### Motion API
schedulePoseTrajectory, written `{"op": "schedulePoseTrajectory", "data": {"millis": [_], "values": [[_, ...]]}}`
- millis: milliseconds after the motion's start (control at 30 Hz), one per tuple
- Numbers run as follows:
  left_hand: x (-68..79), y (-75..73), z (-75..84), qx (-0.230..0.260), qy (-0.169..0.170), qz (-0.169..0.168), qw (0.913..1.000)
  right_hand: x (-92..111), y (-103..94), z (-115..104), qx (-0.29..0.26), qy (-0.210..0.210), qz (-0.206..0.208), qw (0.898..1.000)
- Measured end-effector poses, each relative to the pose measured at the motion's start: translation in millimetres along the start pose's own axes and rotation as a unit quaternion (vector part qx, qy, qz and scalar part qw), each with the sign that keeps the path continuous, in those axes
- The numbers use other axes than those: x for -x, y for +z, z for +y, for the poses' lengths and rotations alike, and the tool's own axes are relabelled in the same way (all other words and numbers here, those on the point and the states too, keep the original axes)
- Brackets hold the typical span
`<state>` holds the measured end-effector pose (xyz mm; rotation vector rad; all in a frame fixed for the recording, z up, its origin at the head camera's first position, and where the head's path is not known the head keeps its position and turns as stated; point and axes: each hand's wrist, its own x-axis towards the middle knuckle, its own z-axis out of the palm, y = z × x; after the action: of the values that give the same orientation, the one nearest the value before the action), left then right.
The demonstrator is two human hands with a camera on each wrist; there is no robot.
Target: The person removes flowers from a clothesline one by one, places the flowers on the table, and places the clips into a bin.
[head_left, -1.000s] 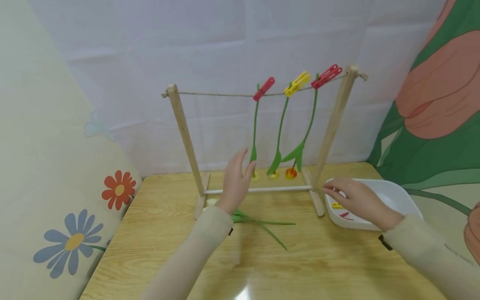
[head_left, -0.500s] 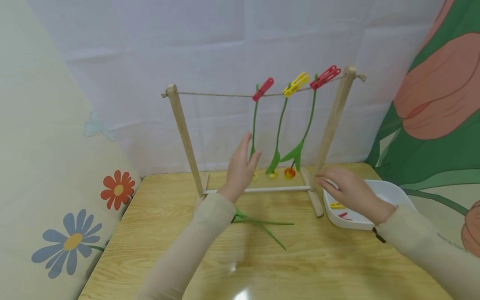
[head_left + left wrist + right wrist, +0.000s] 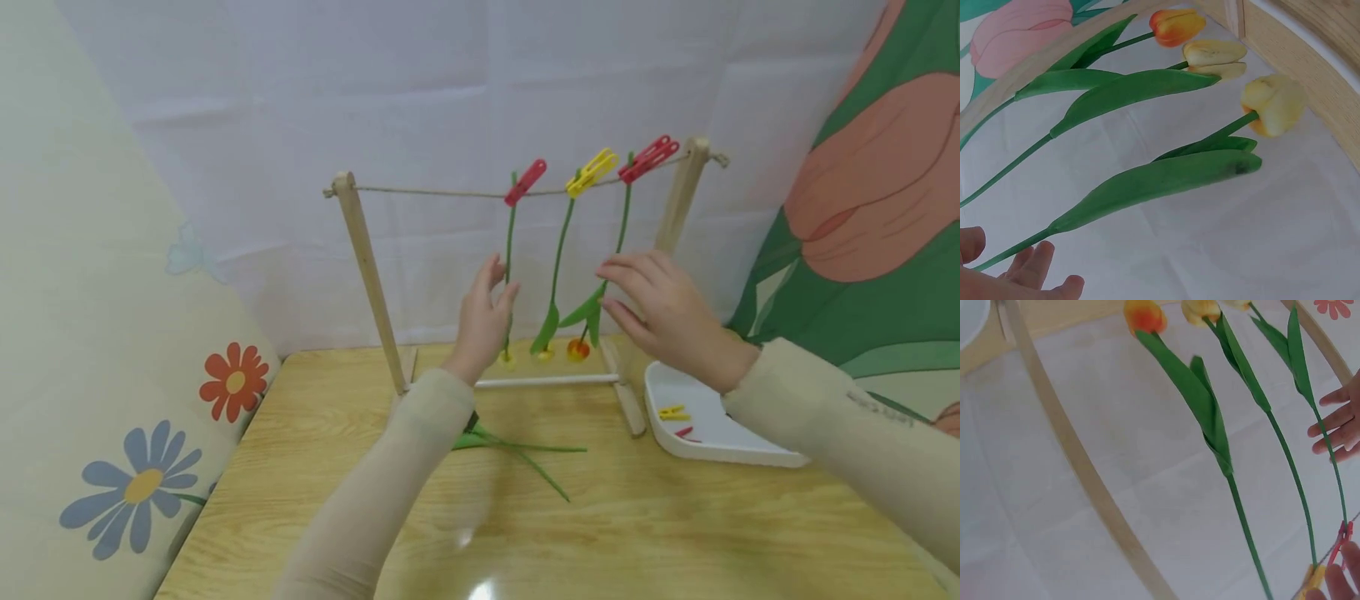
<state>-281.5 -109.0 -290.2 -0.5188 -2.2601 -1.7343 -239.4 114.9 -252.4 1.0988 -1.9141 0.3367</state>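
Three artificial tulips hang heads down from a rope (image 3: 435,193), each stem clipped by a clothespin: red (image 3: 526,182), yellow (image 3: 592,173) and red (image 3: 649,159). My left hand (image 3: 483,325) is beside the left, pale yellow tulip (image 3: 1154,181); its stem runs between thumb and fingers, which are spread loosely and not closed on it. Raised in front of the right post, my right hand (image 3: 667,312) has loosely bent fingers close to the orange-red tulip (image 3: 1191,394); it holds nothing visible. The middle tulip (image 3: 1116,97) hangs between the hands.
The rope spans two wooden posts (image 3: 365,267) joined low down by a white bar (image 3: 555,380). Green-stemmed tulips (image 3: 525,448) lie on the table (image 3: 600,533), partly behind my left forearm. At right, a white tray (image 3: 720,454) holds a yellow clothespin (image 3: 674,413) and a red one (image 3: 686,432).
My right hand has risen from over the tray's left edge, up and leftward to the orange-red tulip. My left hand has shifted slightly upward beside the left stem.
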Motion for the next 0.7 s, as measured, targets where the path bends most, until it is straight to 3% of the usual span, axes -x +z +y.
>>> {"op": "schedulePoseTrajectory", "data": {"millis": [233,467,600,700], "values": [[-11.7,3.1,3.8,0.028,0.035,0.039,0.9982,-46,-1.8,9,0.03,-0.031,-0.017,0.999],[-18.1,3.9,2.3,0.045,0.001,0.061,0.9971,-97,-1.9,21,0.08,-0.016,-0.038,0.996],[-17.0,3.6,-1.3,0.056,-0.013,0.066,0.9962,-122,-0.7,24,0.112,0.039,-0.106,0.987],[-15.3,3.1,-2.5,0.067,-0.016,0.066,0.9955,-139,-1.5,26,0.123,0.1,-0.199,0.967]]}}
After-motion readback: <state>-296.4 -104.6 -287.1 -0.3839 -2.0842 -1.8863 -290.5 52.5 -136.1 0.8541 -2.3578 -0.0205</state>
